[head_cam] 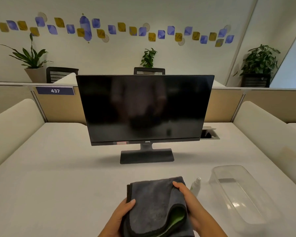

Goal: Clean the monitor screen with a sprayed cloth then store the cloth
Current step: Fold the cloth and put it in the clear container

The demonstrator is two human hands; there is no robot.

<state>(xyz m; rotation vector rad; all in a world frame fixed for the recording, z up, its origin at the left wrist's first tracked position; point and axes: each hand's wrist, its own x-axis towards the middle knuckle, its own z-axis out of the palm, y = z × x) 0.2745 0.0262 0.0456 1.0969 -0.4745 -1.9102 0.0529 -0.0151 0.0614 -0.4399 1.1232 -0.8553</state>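
Grey microfibre cloth [155,205], folded with a green lining showing, sits gripped between the left hand [122,214] and right hand [189,200] above the near surface [58,177]. Dark monitor [144,108] stands straight ahead; spray bottle [196,185] and clear plastic bin [243,194] wait just right.

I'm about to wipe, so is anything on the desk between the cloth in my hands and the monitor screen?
Nothing visible. The cloth, held by the left hand and right hand, faces bare desk up to the monitor. The spray bottle and clear bin sit off to the right.
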